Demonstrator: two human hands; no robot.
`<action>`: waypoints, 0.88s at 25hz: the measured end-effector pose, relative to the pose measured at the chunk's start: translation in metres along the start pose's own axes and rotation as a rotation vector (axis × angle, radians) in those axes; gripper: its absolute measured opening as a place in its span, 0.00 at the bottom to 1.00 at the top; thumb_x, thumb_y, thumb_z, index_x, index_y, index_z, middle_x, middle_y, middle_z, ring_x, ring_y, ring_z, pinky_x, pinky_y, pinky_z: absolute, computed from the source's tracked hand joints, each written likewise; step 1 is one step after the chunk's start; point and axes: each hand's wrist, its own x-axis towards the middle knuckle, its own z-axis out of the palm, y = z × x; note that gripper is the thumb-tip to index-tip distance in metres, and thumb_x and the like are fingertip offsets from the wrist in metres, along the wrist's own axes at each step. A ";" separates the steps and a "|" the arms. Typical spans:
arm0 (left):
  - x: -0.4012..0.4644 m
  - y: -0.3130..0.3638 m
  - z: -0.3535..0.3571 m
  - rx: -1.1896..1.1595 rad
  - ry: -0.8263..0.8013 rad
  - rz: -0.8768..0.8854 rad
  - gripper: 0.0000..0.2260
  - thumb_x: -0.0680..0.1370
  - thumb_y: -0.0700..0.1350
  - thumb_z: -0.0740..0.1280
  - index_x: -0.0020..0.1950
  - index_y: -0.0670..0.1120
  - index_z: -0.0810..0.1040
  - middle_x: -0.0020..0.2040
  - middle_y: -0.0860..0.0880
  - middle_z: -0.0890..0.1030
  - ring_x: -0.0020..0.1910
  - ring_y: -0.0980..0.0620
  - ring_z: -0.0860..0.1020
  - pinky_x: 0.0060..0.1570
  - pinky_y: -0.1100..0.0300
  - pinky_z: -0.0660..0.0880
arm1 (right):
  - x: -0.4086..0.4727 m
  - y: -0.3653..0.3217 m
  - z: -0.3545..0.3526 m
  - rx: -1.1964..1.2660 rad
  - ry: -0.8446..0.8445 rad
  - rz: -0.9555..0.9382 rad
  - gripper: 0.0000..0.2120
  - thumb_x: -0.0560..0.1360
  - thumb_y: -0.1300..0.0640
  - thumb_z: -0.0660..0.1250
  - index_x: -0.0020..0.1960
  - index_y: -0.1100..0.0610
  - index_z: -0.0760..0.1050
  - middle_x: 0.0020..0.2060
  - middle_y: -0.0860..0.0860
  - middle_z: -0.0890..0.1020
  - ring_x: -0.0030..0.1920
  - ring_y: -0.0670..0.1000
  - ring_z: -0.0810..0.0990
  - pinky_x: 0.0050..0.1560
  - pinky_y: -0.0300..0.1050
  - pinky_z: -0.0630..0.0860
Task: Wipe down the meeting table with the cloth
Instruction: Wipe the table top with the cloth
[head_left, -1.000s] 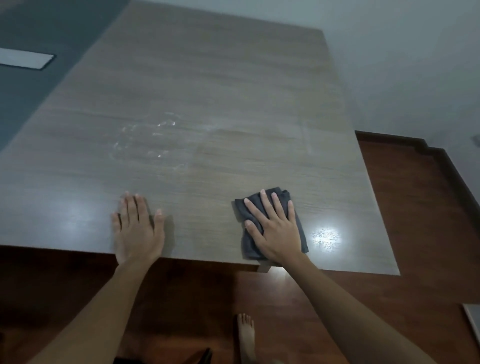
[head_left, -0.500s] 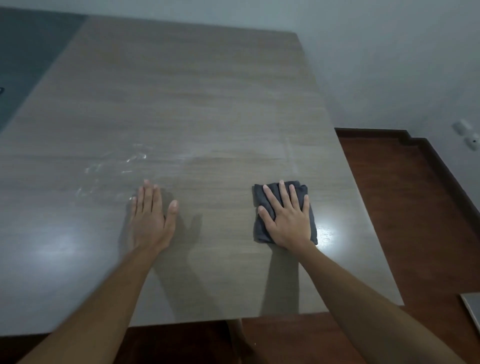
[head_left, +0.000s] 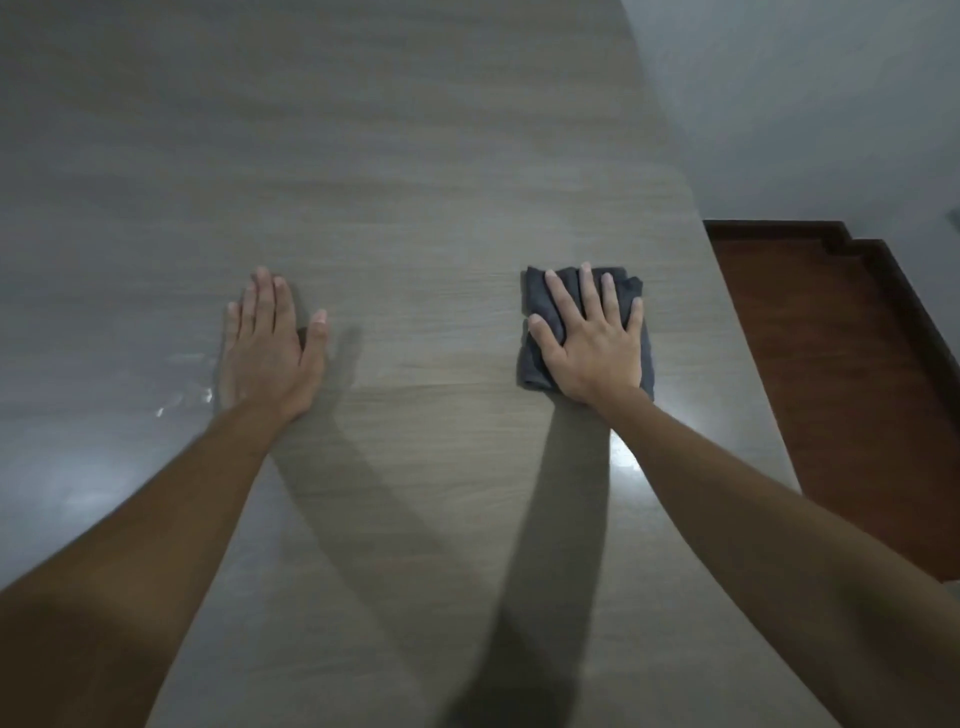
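The wiping stroke is in progress. The right hand (head_left: 592, 343) presses flat on the cloth (head_left: 535, 332), fingers (head_left: 557, 296) straight and spread, gripping nothing. The cloth lies toward the right side of the tabletop (head_left: 415, 156), near its right edge. The left hand (head_left: 270, 348) rests flat on the bare surface, fingers extended. The cloth is dark grey, soft and folded into a rough rectangle; the tabletop is smooth, glossy wood-grain laminate. The next move likely calls for sustained downward pressure while sliding toward unwiped areas.

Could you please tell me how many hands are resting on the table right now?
2: the left hand flat on the bare table, the right hand pressing the cloth.
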 end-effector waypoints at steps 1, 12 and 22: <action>0.013 -0.002 -0.001 0.019 0.000 0.004 0.38 0.79 0.63 0.36 0.81 0.40 0.47 0.82 0.43 0.45 0.81 0.48 0.45 0.78 0.51 0.40 | 0.020 -0.001 -0.002 -0.003 -0.010 -0.001 0.31 0.81 0.32 0.44 0.82 0.38 0.45 0.83 0.49 0.47 0.82 0.55 0.43 0.79 0.66 0.39; 0.058 -0.005 0.000 0.030 0.012 0.023 0.37 0.79 0.62 0.34 0.82 0.41 0.48 0.82 0.44 0.47 0.81 0.49 0.46 0.78 0.52 0.39 | 0.127 -0.130 0.003 0.015 -0.069 -0.188 0.31 0.83 0.35 0.45 0.83 0.42 0.48 0.83 0.51 0.47 0.82 0.58 0.42 0.77 0.68 0.37; 0.056 -0.001 -0.006 0.031 -0.036 0.012 0.37 0.78 0.63 0.32 0.82 0.42 0.46 0.82 0.45 0.45 0.81 0.49 0.44 0.78 0.50 0.40 | 0.033 -0.021 0.006 -0.030 0.082 -0.429 0.30 0.80 0.32 0.51 0.80 0.40 0.60 0.81 0.49 0.60 0.81 0.54 0.57 0.78 0.64 0.51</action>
